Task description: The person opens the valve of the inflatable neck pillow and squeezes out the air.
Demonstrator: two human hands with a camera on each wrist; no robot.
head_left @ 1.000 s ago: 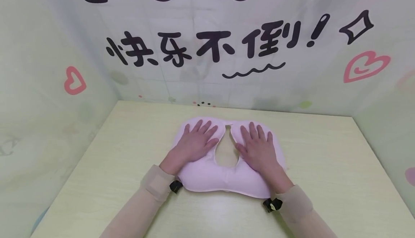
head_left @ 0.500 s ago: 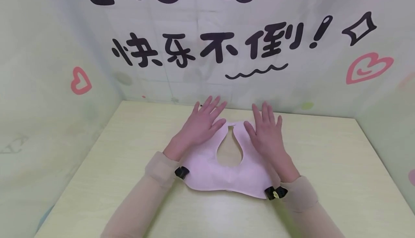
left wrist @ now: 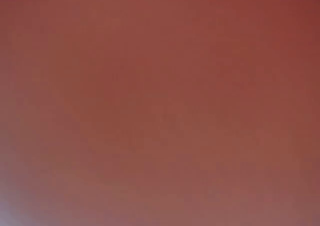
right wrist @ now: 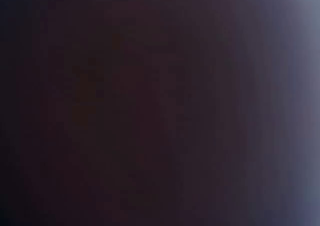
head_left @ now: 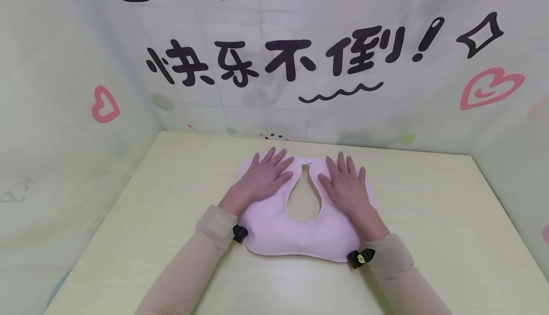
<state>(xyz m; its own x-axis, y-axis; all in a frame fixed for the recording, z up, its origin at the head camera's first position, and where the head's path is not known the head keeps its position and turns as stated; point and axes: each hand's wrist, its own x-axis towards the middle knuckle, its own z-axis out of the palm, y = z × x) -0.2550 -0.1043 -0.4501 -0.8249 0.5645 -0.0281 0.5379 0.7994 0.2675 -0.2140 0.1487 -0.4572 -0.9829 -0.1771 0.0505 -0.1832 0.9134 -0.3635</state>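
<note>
A pink U-shaped neck pillow (head_left: 296,238) lies flat on the table, its two arms meeting at the far side around a teardrop-shaped opening. On its left arm rests my left hand (head_left: 263,177), fingers straight and spread. My right hand (head_left: 348,188) lies likewise over the right arm, fingers extended away from me. Parts of the pillow under both hands and wrists are hidden. The left wrist view is a reddish blur and the right wrist view is dark, so neither shows the hands' work.
The pale wooden table (head_left: 150,210) reaches back to a printed fabric wall (head_left: 206,105) with black lettering and pink hearts. Similar fabric stands along the left and right sides. A small black device (head_left: 240,233) sits at my left wrist, another black device (head_left: 361,258) at my right.
Both hands rested on the pillow, rose off it toward the back wall, then came back down onto its arms. The pillow stays in about the same place.
</note>
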